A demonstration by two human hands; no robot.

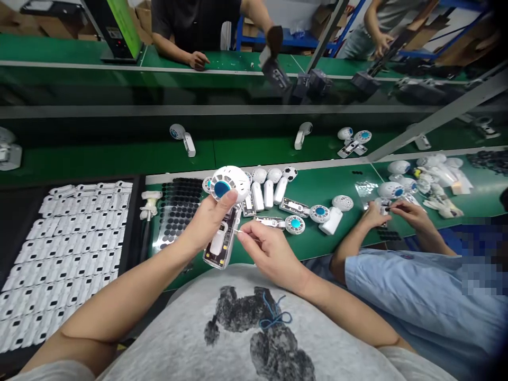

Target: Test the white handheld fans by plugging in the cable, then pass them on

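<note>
Gripped in the left hand (pixel 204 223): a white device (pixel 216 241) with exposed circuit board (pixel 214 256), tilted above the near edge of the bench (pixel 337 182). Pinched in the right hand (pixel 272 250), at the device's side: a thin white piece (pixel 238 231), too small to identify. Avoid sideways force — liable to twist the device from a grip near the head (pixel 233 175) — and slack pinching, liable to lose the piece. Beyond: similar devices (pixel 269 194).

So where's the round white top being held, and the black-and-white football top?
Round white top (pixel 233 180): head view, on its shell.
Black-and-white football top (pixel 290 173): head view, its patterned side.
</note>
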